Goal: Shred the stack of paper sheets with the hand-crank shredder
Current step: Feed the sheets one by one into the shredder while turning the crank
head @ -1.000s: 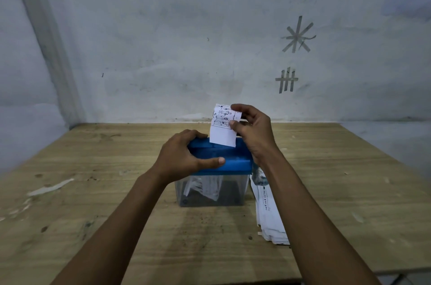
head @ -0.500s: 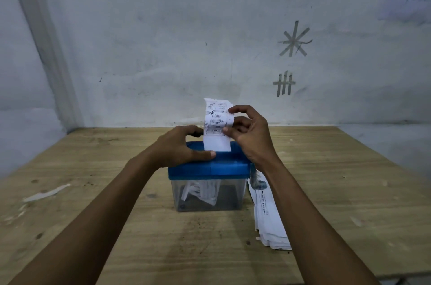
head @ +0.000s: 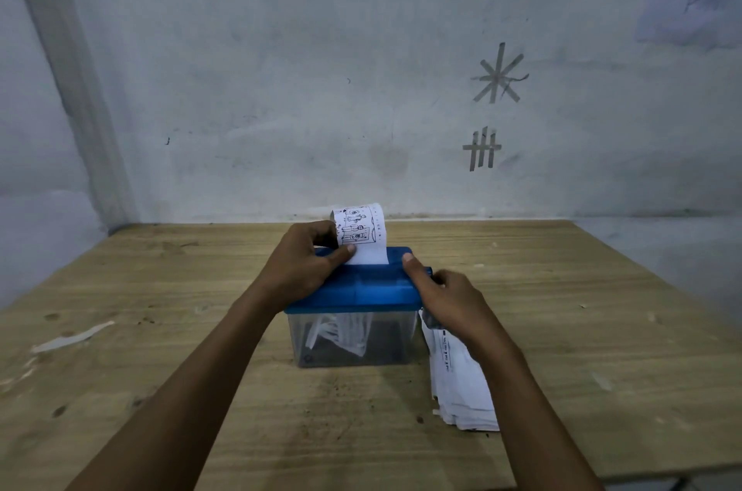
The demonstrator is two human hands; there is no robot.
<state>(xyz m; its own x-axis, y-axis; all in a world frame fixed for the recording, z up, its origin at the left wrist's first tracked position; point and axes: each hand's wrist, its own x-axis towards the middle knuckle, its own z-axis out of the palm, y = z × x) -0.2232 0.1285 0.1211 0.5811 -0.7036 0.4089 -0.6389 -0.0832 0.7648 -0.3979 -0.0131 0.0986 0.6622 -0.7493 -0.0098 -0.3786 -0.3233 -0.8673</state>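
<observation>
Feeding: left hand [head: 301, 269] pinches sheet [head: 363, 237] between thumb and fingers; sheet stands upright in slot of shredder [head: 355, 302], top edge curling over.
Left hand: grasping sheet, palm over shredder's left end.
Right hand [head: 451, 300]: at shredder's right end, fingers curled round crank [head: 429, 271], index finger lying straight on lid [head: 381, 284].
Shredder: blue lid on clear bin [head: 397, 346].
Strips [head: 345, 334]: white, hanging inside bin, under lid.
Stack [head: 461, 390]: printed sheets lying flat just right of shredder, far end partly hidden under right wrist.
Table [head: 160, 370]: wood, carries shredder and stack.
Scrap [head: 72, 338]: pale strip on table, well left of shredder.
Wall marks: tape star [head: 499, 74] and tally [head: 482, 148], behind shredder, up and to its right.
</observation>
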